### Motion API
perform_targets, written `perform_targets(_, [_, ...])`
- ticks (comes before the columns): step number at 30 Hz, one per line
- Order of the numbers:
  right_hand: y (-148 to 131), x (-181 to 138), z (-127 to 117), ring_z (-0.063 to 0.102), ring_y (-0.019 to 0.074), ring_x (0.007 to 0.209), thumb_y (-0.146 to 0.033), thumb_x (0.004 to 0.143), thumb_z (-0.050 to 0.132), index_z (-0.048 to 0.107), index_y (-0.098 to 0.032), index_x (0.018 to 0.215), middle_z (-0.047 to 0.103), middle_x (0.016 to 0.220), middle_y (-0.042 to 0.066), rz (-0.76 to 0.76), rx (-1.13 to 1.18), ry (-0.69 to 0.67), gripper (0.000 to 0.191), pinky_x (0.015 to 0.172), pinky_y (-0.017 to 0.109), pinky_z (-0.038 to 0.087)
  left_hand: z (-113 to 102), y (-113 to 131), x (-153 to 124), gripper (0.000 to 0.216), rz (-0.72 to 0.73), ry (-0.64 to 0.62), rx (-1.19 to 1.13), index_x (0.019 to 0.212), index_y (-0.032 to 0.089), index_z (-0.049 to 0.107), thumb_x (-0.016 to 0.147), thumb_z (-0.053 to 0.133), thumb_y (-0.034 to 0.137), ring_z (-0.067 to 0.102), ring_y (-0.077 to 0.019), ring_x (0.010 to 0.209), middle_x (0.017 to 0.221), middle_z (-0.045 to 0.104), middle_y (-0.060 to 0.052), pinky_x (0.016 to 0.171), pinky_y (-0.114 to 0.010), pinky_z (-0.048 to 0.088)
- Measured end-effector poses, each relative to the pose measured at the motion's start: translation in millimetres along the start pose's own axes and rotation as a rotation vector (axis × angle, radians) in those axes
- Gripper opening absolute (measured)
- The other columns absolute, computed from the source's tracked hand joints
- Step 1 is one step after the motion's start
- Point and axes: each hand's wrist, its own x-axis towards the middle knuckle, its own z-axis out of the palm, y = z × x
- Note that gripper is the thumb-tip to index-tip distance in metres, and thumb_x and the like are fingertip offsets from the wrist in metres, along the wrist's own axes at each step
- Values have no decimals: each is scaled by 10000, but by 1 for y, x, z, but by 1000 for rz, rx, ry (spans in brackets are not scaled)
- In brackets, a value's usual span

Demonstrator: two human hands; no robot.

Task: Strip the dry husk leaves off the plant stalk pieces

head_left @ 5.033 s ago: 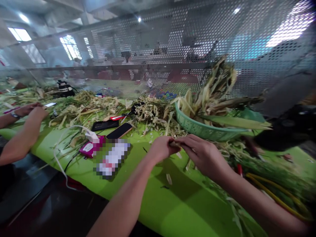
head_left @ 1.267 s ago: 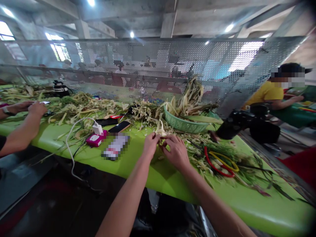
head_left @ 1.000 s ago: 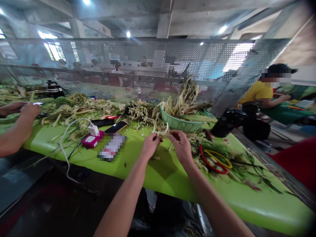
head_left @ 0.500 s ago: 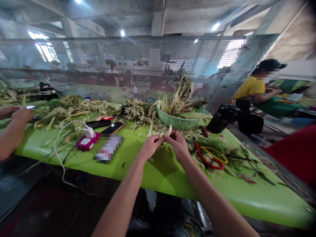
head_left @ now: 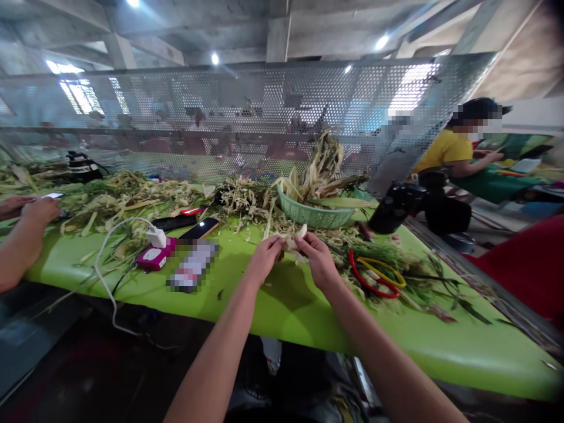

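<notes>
Above the green table (head_left: 273,311), my left hand (head_left: 265,257) and my right hand (head_left: 318,257) face each other, a small gap between them. A pale corn husk strip (head_left: 289,241) spans that gap, pinched by the fingertips of both hands; its curled end pokes up by my right fingers. Its exact folds are too small to make out. Just beyond the hands stands a light green basket (head_left: 315,218) full of dry corn husks (head_left: 324,167). Red (head_left: 365,286) and yellow (head_left: 394,278) loops lie to the right of my right hand.
Husk scraps (head_left: 154,197) are heaped along the back. Left of my hands lie a black phone (head_left: 200,230), a blurred-out phone (head_left: 194,267) and a magenta power socket (head_left: 153,258) with a white cable (head_left: 99,258). Another person's hands (head_left: 39,210) hold a phone at far left.
My hands have moved slightly apart, the left one shifting left, so more of the husk strip shows between them. The view has shifted a little.
</notes>
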Motion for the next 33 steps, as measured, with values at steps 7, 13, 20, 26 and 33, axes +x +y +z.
perform_targets(7, [5, 4, -7, 519, 137, 618, -406, 653, 760, 611, -194, 741, 592, 695, -8, 1, 1, 48, 274, 602, 274, 399, -2, 1, -1, 385, 19, -48, 63, 856, 164, 622, 825, 512, 531, 444, -108, 595, 654, 520, 9, 576, -236, 328])
perform_targets(13, [8, 5, -9, 485, 131, 611, -389, 655, 758, 590, -196, 761, 556, 689, -21, -57, -85, 78, 277, 589, 266, 375, -2, -3, 3, 335, 50, -55, 184, 775, 170, 629, 824, 535, 488, 399, -106, 542, 578, 476, 26, 556, -238, 307])
perform_targets(20, [0, 7, -19, 541, 191, 846, -407, 755, 660, 685, -203, 912, 601, 927, 42, -128, -383, 10, 258, 790, 318, 403, 1, -1, 0, 247, 53, -107, 405, 893, 203, 693, 847, 513, 366, 579, -191, 758, 858, 684, -56, 747, -309, 412])
perform_targets(26, [4, 8, -18, 530, 172, 758, -329, 694, 705, 647, -186, 755, 576, 780, 13, -108, -244, -7, 165, 727, 303, 398, 3, -2, -2, 268, 46, -200, 403, 891, 200, 691, 826, 532, 405, 579, -195, 769, 860, 687, -47, 758, -297, 417])
perform_targets(33, [2, 6, -15, 510, 145, 696, -362, 692, 723, 634, -188, 773, 579, 739, -3, -44, -79, 64, 211, 676, 279, 389, 4, 1, -4, 285, 14, -313, 406, 860, 191, 652, 834, 515, 440, 551, -176, 751, 815, 655, -23, 700, -268, 376])
